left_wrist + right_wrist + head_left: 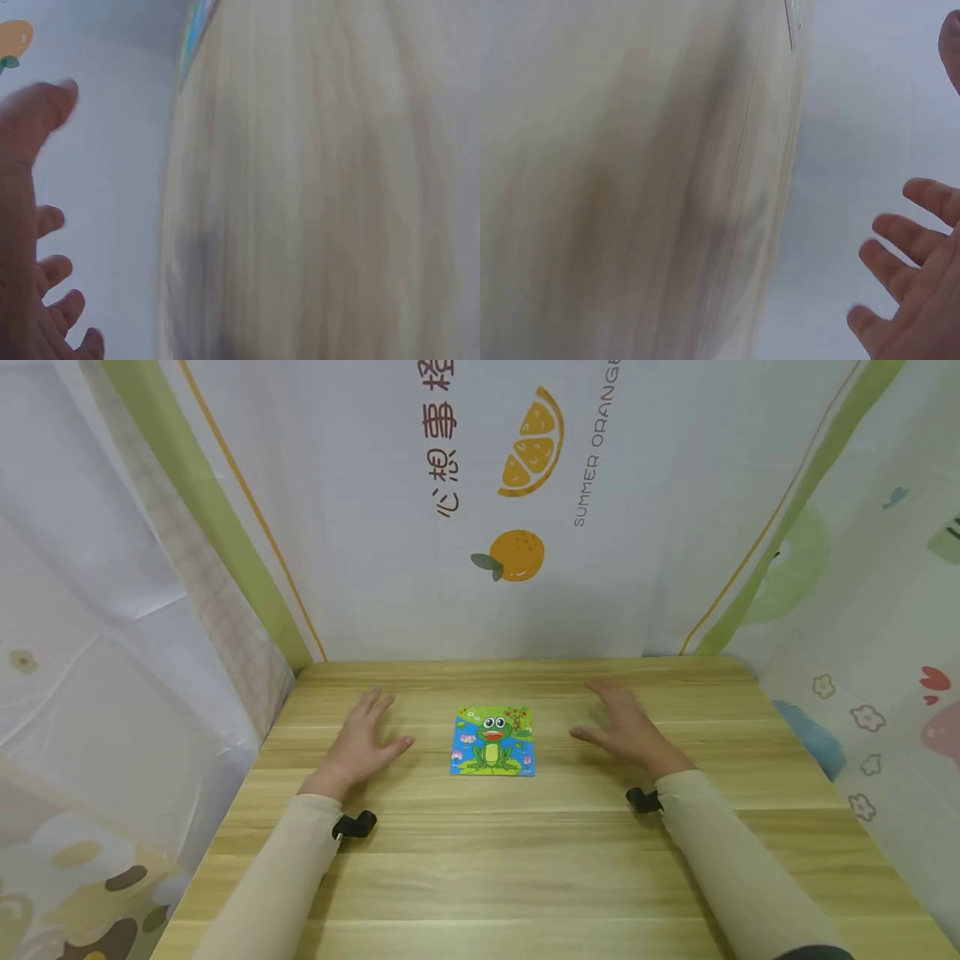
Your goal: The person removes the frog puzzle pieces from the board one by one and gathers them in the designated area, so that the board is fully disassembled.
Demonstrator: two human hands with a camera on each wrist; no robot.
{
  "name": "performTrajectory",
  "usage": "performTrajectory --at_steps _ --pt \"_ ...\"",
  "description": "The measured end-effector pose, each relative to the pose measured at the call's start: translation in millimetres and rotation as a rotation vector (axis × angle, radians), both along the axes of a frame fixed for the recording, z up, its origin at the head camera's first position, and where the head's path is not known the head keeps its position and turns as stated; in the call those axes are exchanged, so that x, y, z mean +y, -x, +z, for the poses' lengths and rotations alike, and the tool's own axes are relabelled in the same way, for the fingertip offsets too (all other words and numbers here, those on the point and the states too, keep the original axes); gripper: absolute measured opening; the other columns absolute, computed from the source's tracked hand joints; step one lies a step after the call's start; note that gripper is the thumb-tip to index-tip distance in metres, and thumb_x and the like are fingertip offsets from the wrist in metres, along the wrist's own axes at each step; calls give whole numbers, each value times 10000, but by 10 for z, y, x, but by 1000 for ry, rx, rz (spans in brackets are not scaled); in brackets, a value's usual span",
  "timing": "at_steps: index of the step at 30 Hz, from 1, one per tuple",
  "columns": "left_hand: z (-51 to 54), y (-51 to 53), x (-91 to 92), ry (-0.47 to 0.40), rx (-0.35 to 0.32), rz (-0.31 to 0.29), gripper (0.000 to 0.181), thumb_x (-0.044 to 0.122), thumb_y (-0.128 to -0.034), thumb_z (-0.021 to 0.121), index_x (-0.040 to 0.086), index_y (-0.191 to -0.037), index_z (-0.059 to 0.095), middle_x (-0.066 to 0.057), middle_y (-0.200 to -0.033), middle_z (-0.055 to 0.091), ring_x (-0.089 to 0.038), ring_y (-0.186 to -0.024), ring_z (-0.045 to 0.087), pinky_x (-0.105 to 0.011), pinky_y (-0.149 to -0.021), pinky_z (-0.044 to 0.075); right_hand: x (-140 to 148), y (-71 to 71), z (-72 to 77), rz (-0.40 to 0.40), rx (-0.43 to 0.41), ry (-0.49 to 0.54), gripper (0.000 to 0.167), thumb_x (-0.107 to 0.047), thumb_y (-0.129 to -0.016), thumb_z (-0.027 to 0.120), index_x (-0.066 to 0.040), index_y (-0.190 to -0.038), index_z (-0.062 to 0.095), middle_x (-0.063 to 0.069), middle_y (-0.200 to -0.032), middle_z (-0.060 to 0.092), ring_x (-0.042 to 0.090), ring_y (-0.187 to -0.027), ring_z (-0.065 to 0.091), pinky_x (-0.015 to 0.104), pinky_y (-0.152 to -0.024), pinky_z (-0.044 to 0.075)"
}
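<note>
A square picture [492, 742] of a green frog on a blue and green ground lies flat on the wooden table. To its left the left hand [358, 747] is held with fingers spread, touching nothing. On the other side the right hand [626, 731] has its thumb and fingers apart and holds nothing. In the left wrist view the left hand [30, 240] shows at the left edge, with a corner of the picture [197, 30] at the top. The right wrist view has the right hand [919, 277] at the right, fingers parted.
The wooden table [487, 877] reaches back to a white curtain [375, 568] printed with oranges and lettering. More printed fabric hangs at the left [82, 693] and right [870, 610]. A small black device [356, 825] is on the left wrist, another [643, 800] on the right.
</note>
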State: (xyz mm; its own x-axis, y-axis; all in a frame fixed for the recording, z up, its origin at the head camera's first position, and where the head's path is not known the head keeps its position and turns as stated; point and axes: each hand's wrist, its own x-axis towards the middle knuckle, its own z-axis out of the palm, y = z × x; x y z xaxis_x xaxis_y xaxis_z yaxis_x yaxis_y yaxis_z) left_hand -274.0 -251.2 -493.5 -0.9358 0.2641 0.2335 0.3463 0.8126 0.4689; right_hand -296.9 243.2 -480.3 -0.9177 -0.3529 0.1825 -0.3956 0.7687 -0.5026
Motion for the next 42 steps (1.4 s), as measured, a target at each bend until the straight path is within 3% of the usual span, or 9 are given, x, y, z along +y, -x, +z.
performTrajectory --at_steps 5,12,26,42 --pt "-25 -24 109 -58 -51 -13 906 573 -954 711 103 -1635 342 -197 -1715 199 -447 -1563 173 -700 -1209 263 -189 30 5 14 -64 34 991 -607 -904 759 -47 -1616 359 197 -1651 354 435 -1527 287 648 -1226 274" --pt "-56 -1 274 -104 -55 -37 810 474 -979 721 61 -1597 400 -204 -1690 267 -427 -1552 228 -650 -1232 263 -443 84 43 30 -88 45 919 -536 -918 781 -51 -1598 397 187 -1622 408 425 -1503 344 623 -1221 312" --pt "-132 14 531 -171 -93 -80 770 422 -979 738 35 -1572 435 -187 -1637 383 -409 -1519 324 -578 -1253 273 -725 173 -33 69 -139 85 840 -466 -944 781 -60 -1586 423 160 -1616 427 388 -1499 372 569 -1226 338" --pt "-210 -37 794 -179 -133 -69 651 354 -954 787 48 -1484 565 -142 -1558 512 -364 -1470 429 -503 -1238 339 -1038 251 -111 87 -140 90 641 -368 -956 793 -40 -1461 574 98 -1394 598 317 -1298 564 520 -1120 480"
